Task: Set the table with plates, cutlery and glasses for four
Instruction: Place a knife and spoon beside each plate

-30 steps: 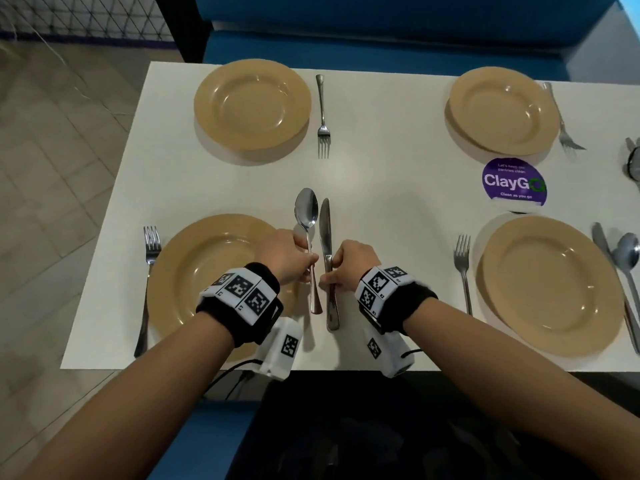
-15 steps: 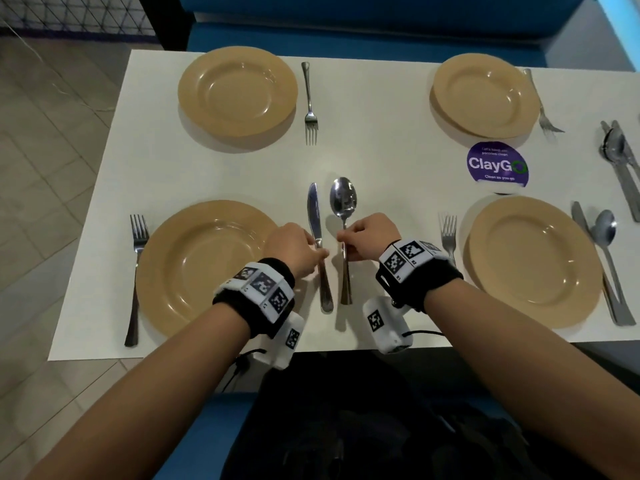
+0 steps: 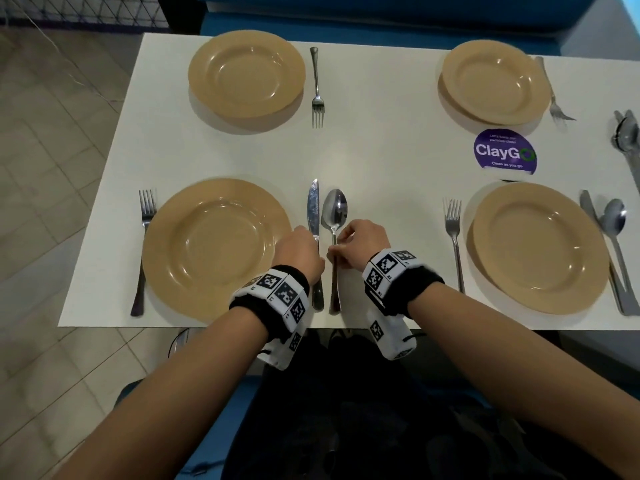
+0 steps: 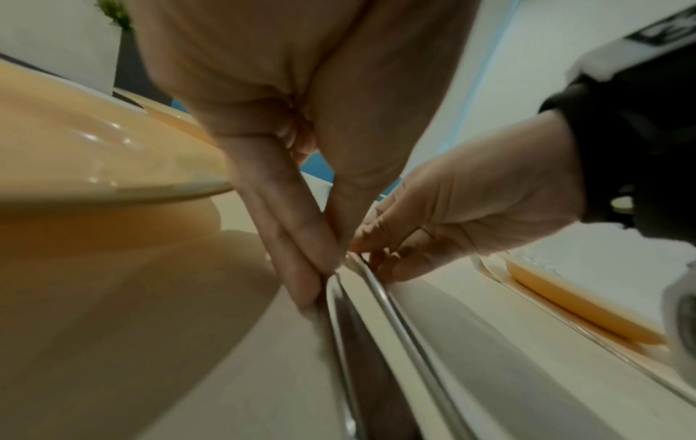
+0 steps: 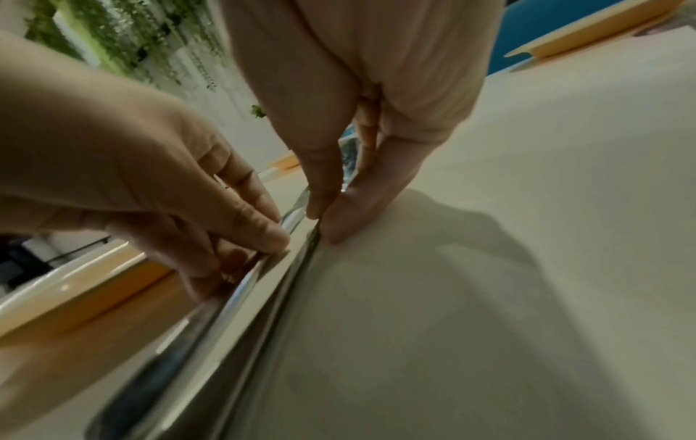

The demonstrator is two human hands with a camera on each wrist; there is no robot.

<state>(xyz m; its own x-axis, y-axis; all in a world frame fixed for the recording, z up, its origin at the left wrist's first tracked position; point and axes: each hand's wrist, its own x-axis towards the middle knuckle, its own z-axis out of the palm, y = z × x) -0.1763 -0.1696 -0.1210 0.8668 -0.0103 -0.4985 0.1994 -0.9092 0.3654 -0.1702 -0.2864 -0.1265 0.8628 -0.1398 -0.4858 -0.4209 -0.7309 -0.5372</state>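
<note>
A knife [image 3: 314,209] and a spoon [image 3: 334,211] lie side by side on the white table [image 3: 381,150], just right of the near-left tan plate [image 3: 214,247]. My left hand [image 3: 317,252] pinches the knife's handle [image 4: 339,327] between thumb and fingers. My right hand [image 3: 334,249] pinches the spoon's thin handle [image 5: 297,268] the same way. In the right wrist view the knife [image 5: 211,312] runs alongside the spoon. A fork [image 3: 145,237] lies left of that plate.
Three more tan plates stand at far left [image 3: 246,74], far right [image 3: 493,83] and near right [image 3: 536,247], each with a fork beside it. A knife and spoon [image 3: 614,220] flank the near-right plate; more cutlery [image 3: 627,140] lies at the right edge. A purple sticker [image 3: 505,152] marks the table.
One second ago the spoon was on the left in my left hand and the knife on the right. They have swapped sides, and both now lie closer to the plate.
</note>
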